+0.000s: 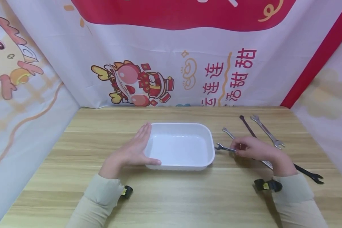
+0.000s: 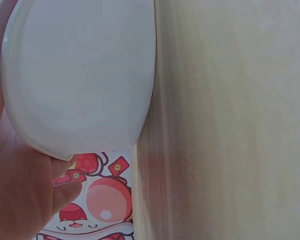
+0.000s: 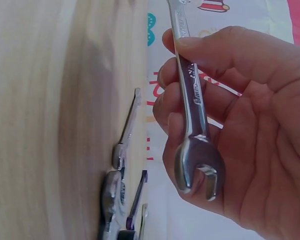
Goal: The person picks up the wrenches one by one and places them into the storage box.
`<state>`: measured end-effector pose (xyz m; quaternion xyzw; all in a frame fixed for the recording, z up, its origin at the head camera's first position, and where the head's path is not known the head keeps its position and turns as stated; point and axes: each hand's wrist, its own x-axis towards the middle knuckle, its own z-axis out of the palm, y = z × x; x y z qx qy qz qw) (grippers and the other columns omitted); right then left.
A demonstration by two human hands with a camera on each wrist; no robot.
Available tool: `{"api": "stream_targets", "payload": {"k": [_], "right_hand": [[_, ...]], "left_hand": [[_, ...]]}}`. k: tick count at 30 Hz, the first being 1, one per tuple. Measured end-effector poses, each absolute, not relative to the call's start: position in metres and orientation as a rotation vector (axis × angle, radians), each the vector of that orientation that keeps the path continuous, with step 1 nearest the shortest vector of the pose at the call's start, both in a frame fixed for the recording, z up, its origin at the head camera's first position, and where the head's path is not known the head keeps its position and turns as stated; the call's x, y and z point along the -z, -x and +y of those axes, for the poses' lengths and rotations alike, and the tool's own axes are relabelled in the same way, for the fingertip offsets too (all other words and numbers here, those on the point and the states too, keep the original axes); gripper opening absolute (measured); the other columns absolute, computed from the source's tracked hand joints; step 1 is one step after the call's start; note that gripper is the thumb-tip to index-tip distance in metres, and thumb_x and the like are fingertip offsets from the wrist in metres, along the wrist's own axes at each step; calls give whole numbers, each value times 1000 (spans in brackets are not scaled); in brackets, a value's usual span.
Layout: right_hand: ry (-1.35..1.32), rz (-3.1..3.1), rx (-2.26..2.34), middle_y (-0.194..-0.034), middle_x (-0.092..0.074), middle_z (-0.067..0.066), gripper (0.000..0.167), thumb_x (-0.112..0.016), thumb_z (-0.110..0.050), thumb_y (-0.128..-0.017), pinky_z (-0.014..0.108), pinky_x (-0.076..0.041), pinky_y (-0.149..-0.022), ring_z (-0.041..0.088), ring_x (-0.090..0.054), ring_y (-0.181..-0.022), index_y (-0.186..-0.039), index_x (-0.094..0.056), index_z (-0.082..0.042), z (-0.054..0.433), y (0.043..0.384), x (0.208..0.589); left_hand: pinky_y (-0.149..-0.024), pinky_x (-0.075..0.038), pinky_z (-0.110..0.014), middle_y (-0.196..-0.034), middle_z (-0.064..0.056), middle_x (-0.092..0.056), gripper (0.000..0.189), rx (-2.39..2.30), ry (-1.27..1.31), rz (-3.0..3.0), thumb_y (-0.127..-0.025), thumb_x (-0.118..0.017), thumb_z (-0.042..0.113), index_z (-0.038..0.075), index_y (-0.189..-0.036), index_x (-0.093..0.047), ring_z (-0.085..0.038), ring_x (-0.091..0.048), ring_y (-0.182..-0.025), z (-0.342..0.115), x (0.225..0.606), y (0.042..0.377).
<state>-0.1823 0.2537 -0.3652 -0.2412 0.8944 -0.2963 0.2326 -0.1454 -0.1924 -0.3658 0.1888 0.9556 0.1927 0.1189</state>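
In the head view, a white rectangular tub (image 1: 178,167) stands on the table, its inside bare. My left hand (image 1: 135,148) holds its left end, thumb on the near rim and fingers along the far left corner. In the left wrist view, the tub wall (image 2: 80,80) lies against that palm. To the right of the tub, my right hand (image 1: 253,148) pinches a small chrome wrench (image 1: 228,149) between thumb and fingers. Its open-ended jaw hangs down in the right wrist view, and lettering runs along the wrench shaft (image 3: 192,90).
Around the right hand lie a small silver wrench (image 1: 228,132), a long dark wrench (image 1: 247,126), a double-ended silver wrench (image 1: 266,130) and a black wrench (image 1: 309,174). Another silver piece shows partly under the forearm. A printed cloth (image 1: 185,41) hangs behind the table.
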Motion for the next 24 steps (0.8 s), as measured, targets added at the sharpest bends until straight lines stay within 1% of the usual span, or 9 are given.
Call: {"api": "stream_targets", "payload": {"k": [7,15,24], "right_hand": [[699,2498,809,-92,-65,5,11,-66,-9,-93,26,-51,-75,21,-54,-87,-104,-68,-12,254,179,359],[722,2498,832,-90,-65,8,11,-65,-7,-93,26,-52,-72,20,-55,-84,-103,-68,-9,249,177,353],[704,2524,802,-91,-66,7,13,-65,-7,-93,25,-53,-72,19,-56,-85,-105,-68,-8,251,173,342]], "left_hand": [[-126,-12,-47,-168,-2,16,142,-561,-558,2795,-65,-65,86,12,-159,10,-23,9,-156,-193,368,145],[-125,-12,-49,-168,-2,14,142,-564,-532,2796,-64,-67,85,12,-159,10,-24,8,-156,-197,368,143],[-126,-11,-47,-167,-1,18,141,-545,-564,2806,-65,-62,88,12,-159,12,-23,10,-156,-195,369,145]]}}
